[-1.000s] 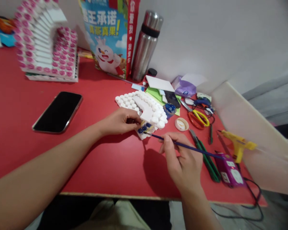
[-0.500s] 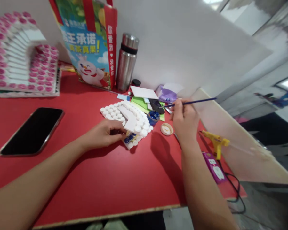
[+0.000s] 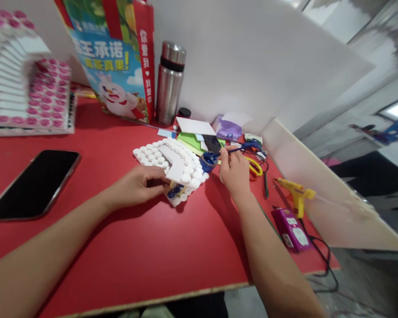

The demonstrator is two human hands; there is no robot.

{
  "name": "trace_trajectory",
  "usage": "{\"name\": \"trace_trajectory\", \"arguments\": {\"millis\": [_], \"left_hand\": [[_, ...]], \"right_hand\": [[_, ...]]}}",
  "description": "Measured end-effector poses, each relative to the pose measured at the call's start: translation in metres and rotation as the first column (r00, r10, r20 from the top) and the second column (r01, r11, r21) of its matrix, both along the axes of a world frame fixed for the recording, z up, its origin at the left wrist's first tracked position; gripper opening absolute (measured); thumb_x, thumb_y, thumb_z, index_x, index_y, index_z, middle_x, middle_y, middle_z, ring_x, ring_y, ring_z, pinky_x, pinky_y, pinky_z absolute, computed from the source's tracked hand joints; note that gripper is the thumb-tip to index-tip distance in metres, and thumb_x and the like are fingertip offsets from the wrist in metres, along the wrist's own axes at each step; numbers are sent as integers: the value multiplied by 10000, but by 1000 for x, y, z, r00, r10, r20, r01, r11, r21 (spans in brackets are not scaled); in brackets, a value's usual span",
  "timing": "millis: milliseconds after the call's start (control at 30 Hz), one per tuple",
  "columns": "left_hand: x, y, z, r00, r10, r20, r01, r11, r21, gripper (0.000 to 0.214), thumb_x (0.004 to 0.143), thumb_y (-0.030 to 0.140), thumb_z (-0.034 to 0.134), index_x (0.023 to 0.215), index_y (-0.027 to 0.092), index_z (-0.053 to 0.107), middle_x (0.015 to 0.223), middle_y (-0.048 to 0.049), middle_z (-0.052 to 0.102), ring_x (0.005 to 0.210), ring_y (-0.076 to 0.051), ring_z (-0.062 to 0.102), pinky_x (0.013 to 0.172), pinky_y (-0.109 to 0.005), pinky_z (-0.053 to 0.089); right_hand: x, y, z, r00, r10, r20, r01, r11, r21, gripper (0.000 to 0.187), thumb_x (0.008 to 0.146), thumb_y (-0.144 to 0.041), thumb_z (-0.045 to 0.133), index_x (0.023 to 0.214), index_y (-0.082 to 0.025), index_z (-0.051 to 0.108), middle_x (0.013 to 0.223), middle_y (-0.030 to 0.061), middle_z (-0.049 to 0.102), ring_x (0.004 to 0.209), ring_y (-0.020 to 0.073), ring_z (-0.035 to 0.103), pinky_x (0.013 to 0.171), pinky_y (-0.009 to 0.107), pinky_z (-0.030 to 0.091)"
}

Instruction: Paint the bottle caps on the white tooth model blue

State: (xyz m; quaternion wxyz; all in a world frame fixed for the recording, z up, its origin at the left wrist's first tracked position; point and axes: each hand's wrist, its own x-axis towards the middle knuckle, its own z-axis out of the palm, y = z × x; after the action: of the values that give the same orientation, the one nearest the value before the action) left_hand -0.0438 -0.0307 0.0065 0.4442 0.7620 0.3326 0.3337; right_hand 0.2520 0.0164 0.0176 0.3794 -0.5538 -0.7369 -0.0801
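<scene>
My left hand [image 3: 137,186] is closed on the near edge of a white foam piece studded with white caps [image 3: 172,161]; a few caps at its near end are painted blue. My right hand [image 3: 234,170] pinches a thin blue paintbrush [image 3: 242,148], whose tip reaches into a small pot of blue paint [image 3: 207,160] right of the foam piece. Both rest on the red table [image 3: 152,247].
A black phone [image 3: 31,183] lies at left. A pink-and-white cap model [image 3: 26,88], printed paper bag [image 3: 119,66] and steel flask [image 3: 169,81] stand at the back. Scissors [image 3: 254,167], a yellow glue gun [image 3: 296,192], a purple box [image 3: 290,229] and papers crowd the right side.
My right hand has carried the brush from the painted caps up and right, then down so its tip dips in the blue paint pot. My left hand stays on the foam piece.
</scene>
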Motion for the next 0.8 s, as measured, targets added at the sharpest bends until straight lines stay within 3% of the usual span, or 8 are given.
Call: {"name": "trace_trajectory", "arguments": {"millis": [233,367,433,500,567,633,700,800], "left_hand": [[0,0,-2,1000,14,10,-14,999,-30,189,935,242,679,777,145,713,644,12,627,602,-103,554,562,-189,434],[0,-1,-4,1000,28,-3,-28,999,-44,236,937,268,686,731,153,677,643,11,608,644,-119,583,590,-198,452],[0,-1,-6,999,31,-13,-31,998,-58,237,944,286,685,746,155,678,659,2,613,704,-141,622,608,-200,461],[-1,0,-8,999,37,-30,-38,997,-61,231,941,298,694,759,156,680,670,-1,618,732,-150,633,608,-200,456],[-1,0,-8,999,35,-36,-37,998,-58,229,937,302,698,762,156,682,669,2,622,711,-142,616,602,-198,447],[-1,1,-8,999,26,-25,-27,998,-56,222,928,297,698,758,154,688,666,4,636,684,-130,598,607,-198,447],[-1,1,-6,1000,19,-6,-20,999,-47,200,912,278,696,756,153,697,672,2,657,673,-124,596,621,-199,453],[0,1,-3,1000,19,1,-19,1000,-24,166,902,245,688,768,151,717,672,7,668,653,-115,583,641,-202,459]], "right_hand": [[-1,-12,14,998,1,-69,2,999,32,266,1061,-376,466,941,-211,637,803,101,730,729,257,701,760,415,560],[1,-31,35,948,-22,-317,25,1000,7,306,1055,-454,558,883,-218,649,694,32,693,545,182,630,591,333,506],[3,-42,43,814,-25,-581,12,1000,-26,324,1012,-491,636,857,-208,656,653,-2,679,449,132,562,459,273,418],[4,-53,46,589,-11,-808,-23,999,-30,314,938,-478,728,816,-200,652,629,-18,674,400,103,514,371,234,324],[2,-67,46,383,-8,-924,-91,995,-47,292,863,-434,788,769,-194,652,599,-28,660,374,85,476,325,211,269],[-6,-83,43,265,-46,-963,-186,978,-98,260,830,-400,805,765,-180,683,579,-36,647,347,60,423,306,192,251],[-19,-102,40,274,-34,-961,-241,965,-103,258,868,-388,785,752,-175,696,572,-29,646,341,61,433,298,189,260],[-39,-127,35,437,58,-898,-290,954,-80,210,995,-329,704,840,-189,726,617,-20,673,396,88,536,350,203,362]]}}
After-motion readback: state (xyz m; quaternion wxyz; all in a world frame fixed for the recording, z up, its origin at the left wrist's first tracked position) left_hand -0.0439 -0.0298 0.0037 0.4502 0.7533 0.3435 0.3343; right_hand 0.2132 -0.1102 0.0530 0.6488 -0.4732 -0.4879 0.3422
